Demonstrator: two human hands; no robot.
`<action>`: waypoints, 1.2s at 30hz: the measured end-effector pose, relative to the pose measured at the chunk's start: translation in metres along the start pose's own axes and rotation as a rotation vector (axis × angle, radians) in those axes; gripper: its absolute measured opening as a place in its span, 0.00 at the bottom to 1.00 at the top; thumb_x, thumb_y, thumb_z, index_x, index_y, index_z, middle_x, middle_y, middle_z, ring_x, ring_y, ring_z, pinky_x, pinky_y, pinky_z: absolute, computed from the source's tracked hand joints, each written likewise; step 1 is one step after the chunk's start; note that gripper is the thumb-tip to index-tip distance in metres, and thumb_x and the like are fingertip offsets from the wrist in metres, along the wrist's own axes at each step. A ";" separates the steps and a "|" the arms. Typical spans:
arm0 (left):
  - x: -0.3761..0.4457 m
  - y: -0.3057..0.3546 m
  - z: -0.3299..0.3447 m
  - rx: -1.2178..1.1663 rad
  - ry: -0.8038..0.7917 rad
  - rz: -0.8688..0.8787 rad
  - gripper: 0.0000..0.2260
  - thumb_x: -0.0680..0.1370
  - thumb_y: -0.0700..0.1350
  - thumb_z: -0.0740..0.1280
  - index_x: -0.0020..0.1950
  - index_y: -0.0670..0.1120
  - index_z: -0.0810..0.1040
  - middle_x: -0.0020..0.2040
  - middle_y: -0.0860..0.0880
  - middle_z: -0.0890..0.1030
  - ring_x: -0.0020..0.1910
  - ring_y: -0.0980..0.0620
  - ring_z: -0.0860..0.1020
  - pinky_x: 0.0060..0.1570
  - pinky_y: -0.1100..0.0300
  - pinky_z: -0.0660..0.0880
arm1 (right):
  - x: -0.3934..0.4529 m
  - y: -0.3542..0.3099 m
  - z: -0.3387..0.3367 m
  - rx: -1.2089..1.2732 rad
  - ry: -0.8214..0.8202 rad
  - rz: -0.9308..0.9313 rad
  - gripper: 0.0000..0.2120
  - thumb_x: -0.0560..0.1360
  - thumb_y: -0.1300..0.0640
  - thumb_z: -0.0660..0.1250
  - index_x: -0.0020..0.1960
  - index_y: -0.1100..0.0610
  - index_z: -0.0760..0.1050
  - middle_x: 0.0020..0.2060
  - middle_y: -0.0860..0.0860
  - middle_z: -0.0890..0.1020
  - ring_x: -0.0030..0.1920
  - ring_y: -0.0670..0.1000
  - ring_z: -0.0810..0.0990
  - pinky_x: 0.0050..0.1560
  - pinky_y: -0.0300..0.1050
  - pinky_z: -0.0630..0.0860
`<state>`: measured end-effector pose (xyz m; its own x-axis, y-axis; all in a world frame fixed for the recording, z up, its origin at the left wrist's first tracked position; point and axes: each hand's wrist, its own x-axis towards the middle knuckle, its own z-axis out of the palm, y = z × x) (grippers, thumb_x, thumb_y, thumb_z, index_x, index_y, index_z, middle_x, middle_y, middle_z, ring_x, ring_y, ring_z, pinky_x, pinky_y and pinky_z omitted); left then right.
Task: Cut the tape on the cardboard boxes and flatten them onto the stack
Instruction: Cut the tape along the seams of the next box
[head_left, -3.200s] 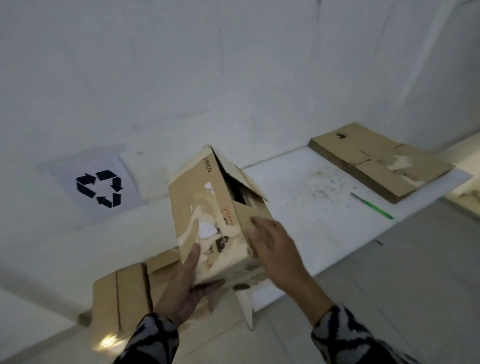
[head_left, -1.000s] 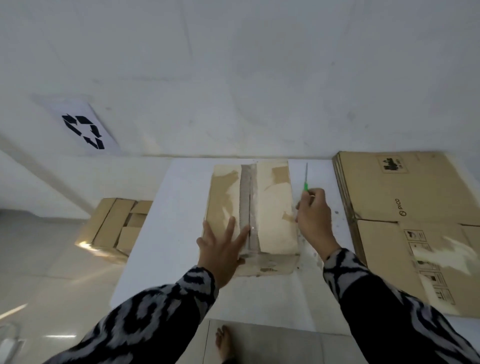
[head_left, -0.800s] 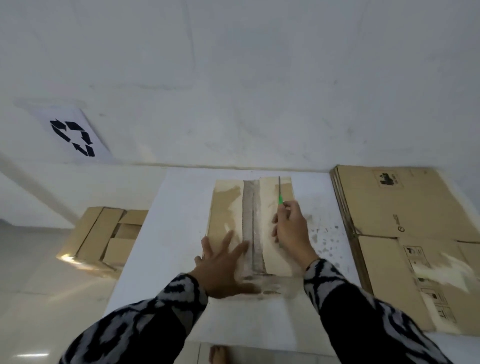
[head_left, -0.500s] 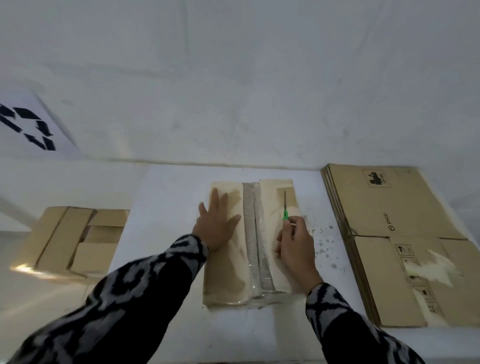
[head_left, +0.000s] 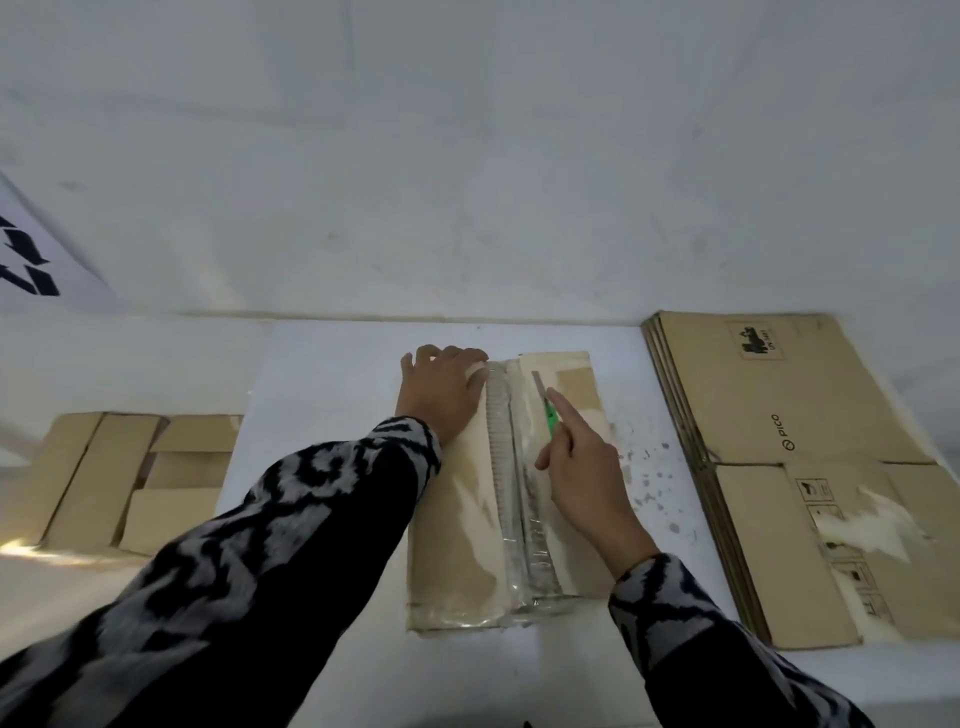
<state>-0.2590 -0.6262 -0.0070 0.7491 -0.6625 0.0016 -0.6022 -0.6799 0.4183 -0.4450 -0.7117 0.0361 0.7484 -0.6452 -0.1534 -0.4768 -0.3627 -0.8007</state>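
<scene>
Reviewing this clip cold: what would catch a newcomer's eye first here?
Mid-table, a taped box lies under both hands: the left hand presses its far left corner, the right hand holds a green cutter just right of the tape. A stack of flattened boxes lies to the right, and more cardboard lies lower left.

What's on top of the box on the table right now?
On the cardboard box lie a clear tape strip along its seam, the left hand pressing its far end, and the right hand holding a green box cutter. Under them, the cardboard is hidden.
</scene>
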 end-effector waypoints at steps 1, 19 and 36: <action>0.000 0.000 0.001 0.011 -0.002 0.021 0.15 0.83 0.55 0.54 0.67 0.58 0.73 0.65 0.54 0.77 0.66 0.44 0.69 0.70 0.42 0.58 | 0.007 -0.003 0.003 -0.042 -0.009 0.005 0.22 0.84 0.55 0.51 0.75 0.38 0.62 0.35 0.52 0.82 0.32 0.51 0.79 0.37 0.47 0.79; 0.001 -0.002 0.005 -0.010 0.032 -0.007 0.16 0.84 0.57 0.52 0.67 0.62 0.74 0.59 0.54 0.78 0.60 0.47 0.72 0.62 0.48 0.66 | 0.033 -0.021 0.039 -0.344 -0.037 0.054 0.23 0.84 0.52 0.48 0.77 0.38 0.57 0.33 0.48 0.76 0.32 0.49 0.75 0.32 0.44 0.70; 0.001 -0.002 0.007 -0.006 0.038 -0.012 0.16 0.84 0.57 0.53 0.67 0.62 0.74 0.59 0.53 0.78 0.60 0.46 0.72 0.62 0.46 0.66 | 0.027 -0.037 0.045 -0.412 -0.074 0.096 0.25 0.83 0.53 0.47 0.79 0.43 0.52 0.41 0.51 0.79 0.42 0.54 0.78 0.45 0.50 0.77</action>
<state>-0.2588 -0.6279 -0.0143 0.7666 -0.6414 0.0310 -0.5913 -0.6862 0.4237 -0.3862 -0.6849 0.0358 0.7158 -0.6447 -0.2685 -0.6786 -0.5513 -0.4853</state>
